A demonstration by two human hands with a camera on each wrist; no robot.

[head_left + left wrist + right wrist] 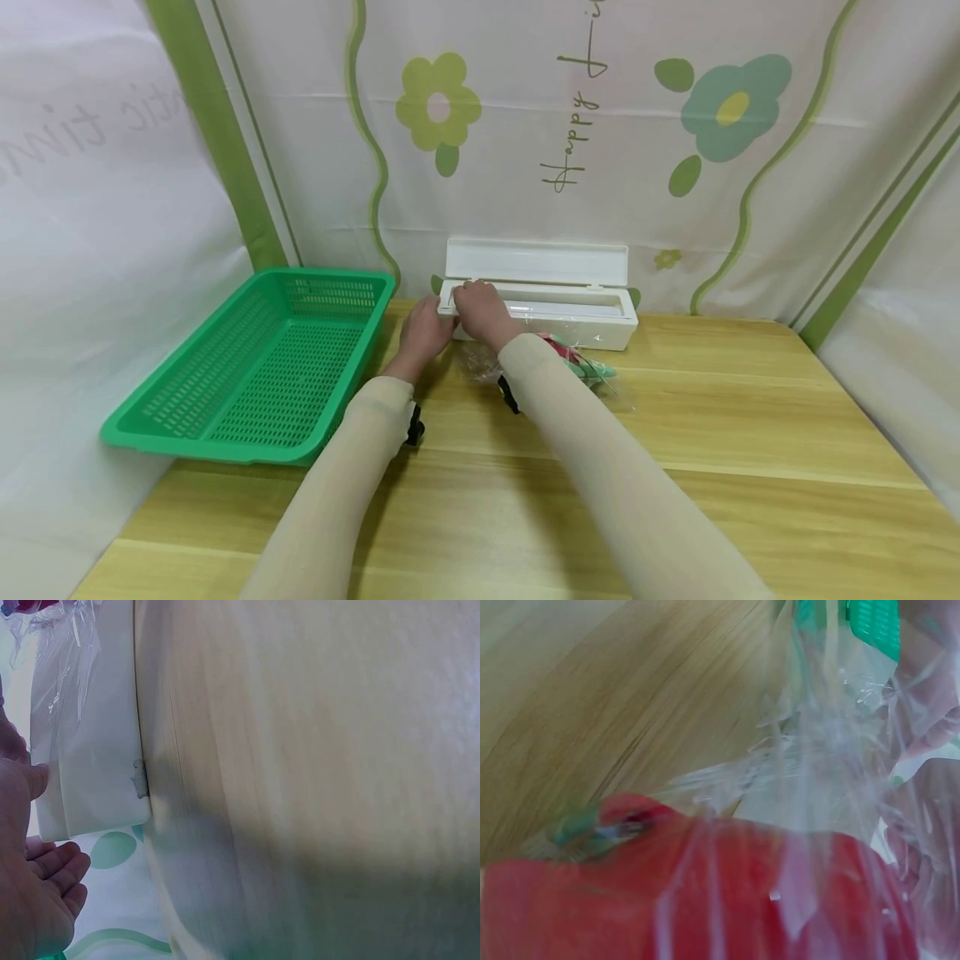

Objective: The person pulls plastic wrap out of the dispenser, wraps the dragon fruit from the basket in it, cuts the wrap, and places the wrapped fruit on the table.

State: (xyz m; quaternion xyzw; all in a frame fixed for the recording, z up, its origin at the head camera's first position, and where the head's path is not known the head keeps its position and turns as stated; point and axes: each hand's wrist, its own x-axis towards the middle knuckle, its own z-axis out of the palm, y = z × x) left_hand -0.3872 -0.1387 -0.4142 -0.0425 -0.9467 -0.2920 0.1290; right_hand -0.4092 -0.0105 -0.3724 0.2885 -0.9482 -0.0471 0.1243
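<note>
A long white box (555,329) with its lid (536,262) raised stands at the back of the table. At its left end, my left hand (426,332) holds the corner, thumb against the front edge and the other fingers loosely bent past the end in the left wrist view. My right hand (480,310) is bent down over the box's left top edge beside it; I cannot tell what its fingertips hold. Clear plastic film (817,765) drapes down the box front and around my right hand. Under that film lies a red and green thing (750,877), partly hidden by my right sleeve.
Left of my arms stands a green plastic basket (360,367) with slotted walls. The wooden table (750,417) extends to the right and toward me. A patterned white cloth (517,200) hangs right behind the box, with more cloth on both sides.
</note>
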